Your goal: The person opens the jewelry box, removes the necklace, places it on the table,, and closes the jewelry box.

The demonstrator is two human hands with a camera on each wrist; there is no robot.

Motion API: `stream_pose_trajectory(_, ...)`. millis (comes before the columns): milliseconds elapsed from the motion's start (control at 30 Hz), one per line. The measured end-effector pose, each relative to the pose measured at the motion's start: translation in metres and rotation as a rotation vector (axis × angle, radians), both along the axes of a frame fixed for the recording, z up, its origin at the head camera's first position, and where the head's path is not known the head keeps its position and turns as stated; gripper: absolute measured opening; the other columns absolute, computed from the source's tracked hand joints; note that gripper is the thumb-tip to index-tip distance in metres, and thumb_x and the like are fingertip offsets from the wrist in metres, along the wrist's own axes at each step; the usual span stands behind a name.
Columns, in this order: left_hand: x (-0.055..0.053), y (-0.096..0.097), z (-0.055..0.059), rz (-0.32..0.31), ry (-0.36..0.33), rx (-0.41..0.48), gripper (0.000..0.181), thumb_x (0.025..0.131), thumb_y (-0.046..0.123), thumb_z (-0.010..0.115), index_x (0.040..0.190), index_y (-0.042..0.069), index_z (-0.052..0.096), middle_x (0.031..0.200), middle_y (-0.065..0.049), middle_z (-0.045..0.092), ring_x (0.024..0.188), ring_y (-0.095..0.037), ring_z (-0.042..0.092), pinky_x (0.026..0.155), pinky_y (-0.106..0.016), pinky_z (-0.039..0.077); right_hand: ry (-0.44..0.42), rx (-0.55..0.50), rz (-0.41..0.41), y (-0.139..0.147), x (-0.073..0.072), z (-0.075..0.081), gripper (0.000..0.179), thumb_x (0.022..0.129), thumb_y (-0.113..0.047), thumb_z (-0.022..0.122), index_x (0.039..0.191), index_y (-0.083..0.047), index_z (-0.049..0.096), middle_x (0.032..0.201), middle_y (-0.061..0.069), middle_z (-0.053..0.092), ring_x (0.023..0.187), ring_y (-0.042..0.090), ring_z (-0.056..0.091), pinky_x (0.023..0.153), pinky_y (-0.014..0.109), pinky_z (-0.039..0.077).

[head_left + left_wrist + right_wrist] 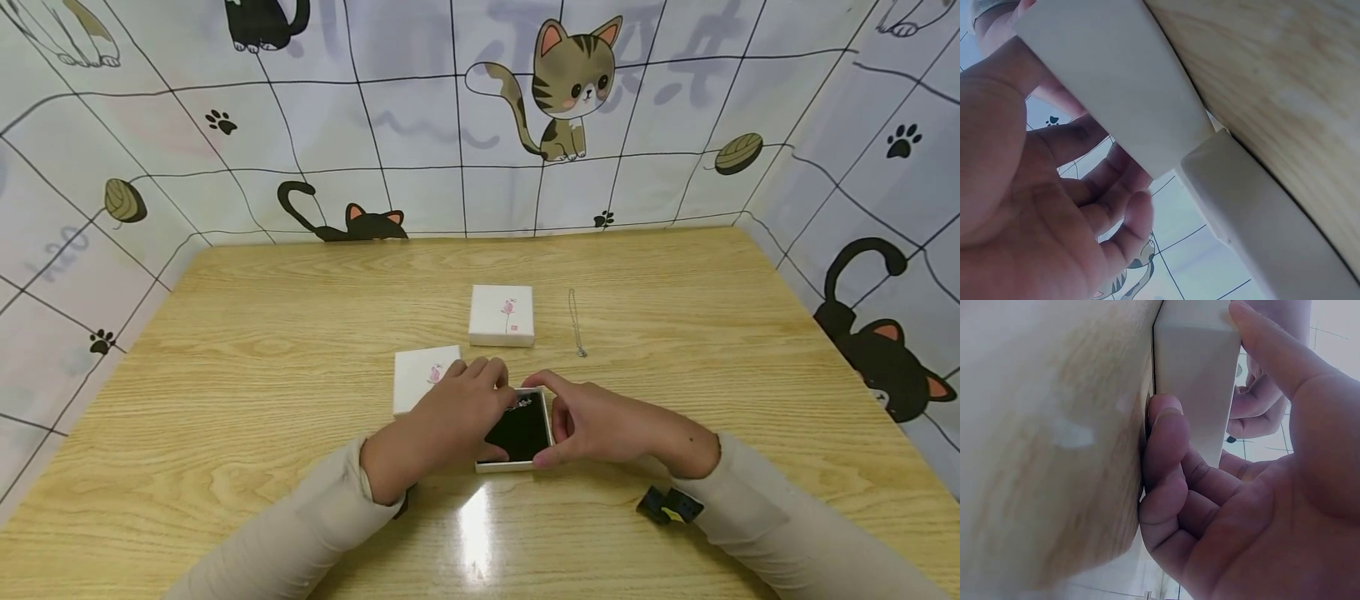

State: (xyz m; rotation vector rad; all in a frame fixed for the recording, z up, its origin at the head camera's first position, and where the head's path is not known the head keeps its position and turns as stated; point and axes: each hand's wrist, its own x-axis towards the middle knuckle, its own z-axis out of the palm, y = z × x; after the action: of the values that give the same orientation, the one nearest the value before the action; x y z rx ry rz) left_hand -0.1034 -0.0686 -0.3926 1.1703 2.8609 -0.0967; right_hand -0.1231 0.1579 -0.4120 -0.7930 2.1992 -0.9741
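Observation:
An open white jewelry box (507, 467) with a black pad (517, 433) lies between the two hands. A small silvery jewelry piece (522, 402) shows at the pad's far end, partly hidden by fingers. My left hand (463, 406) curls over the box's left side, thumb on the near part of the pad and fingers at the far end by the silvery piece. The right hand (592, 421) grips the right side, its thumb at the near corner and index finger at the far one. In the right wrist view, curled fingers (1169, 450) rest against the box wall (1194, 375).
A white lid (420, 375) with a pink flower print lies left of the box, partly behind the left hand. Farther back stands a closed white box (501, 315) with the same print. To its right a thin silver necklace (576, 325) with a pendant lies on the wooden table (300, 308).

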Motion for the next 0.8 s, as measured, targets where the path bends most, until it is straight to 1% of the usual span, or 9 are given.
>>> stream_pose_trajectory(233, 0.0017, -0.0006, 0.0009, -0.024, 0.075, -0.009, 0.056, 0.073, 0.06, 0.082, 0.109, 0.019, 0.066, 0.112, 0.001, 0.055, 0.1, -0.017, 0.05, 0.085, -0.034, 0.042, -0.005, 0.003, -0.001, -0.0008, 0.0003, 0.0016, 0.087, 0.082, -0.039, 0.082, 0.147, -0.012, 0.033, 0.075, -0.003, 0.063, 0.064, 0.01, 0.059, 0.062, 0.024, 0.049)
stream_pose_trajectory(367, 0.0018, -0.0001, 0.0008, -0.034, 0.114, -0.036, 0.059, 0.073, 0.062, 0.081, 0.11, 0.019, 0.066, 0.109, 0.003, 0.059, 0.098, -0.016, 0.051, 0.084, -0.033, 0.041, -0.007, 0.007, -0.003, -0.0009, 0.0004, 0.0019, 0.086, 0.082, -0.039, 0.082, 0.147, -0.012, 0.033, 0.075, -0.003, 0.063, 0.064, 0.01, 0.059, 0.061, 0.024, 0.049)
stream_pose_trajectory(533, 0.0026, 0.0011, 0.0015, -0.034, 0.113, -0.054, 0.064, 0.073, 0.062, 0.081, 0.116, 0.018, 0.064, 0.108, 0.004, 0.061, 0.098, -0.016, 0.052, 0.085, -0.034, 0.042, -0.003, 0.009, -0.001, -0.0002, 0.0005, 0.0016, 0.085, 0.082, -0.039, 0.082, 0.147, -0.012, 0.033, 0.075, -0.003, 0.063, 0.064, 0.01, 0.06, 0.061, 0.024, 0.049)
stream_pose_trajectory(800, 0.0029, -0.0006, 0.0011, -0.038, 0.12, -0.021, 0.067, 0.073, 0.061, 0.081, 0.118, 0.017, 0.059, 0.112, 0.003, 0.063, 0.101, -0.016, 0.056, 0.085, -0.036, 0.044, 0.002, 0.008, -0.006, -0.0004, 0.001, 0.0012, 0.086, 0.082, -0.039, 0.082, 0.147, -0.012, 0.033, 0.075, -0.004, 0.063, 0.064, 0.01, 0.06, 0.062, 0.024, 0.049)
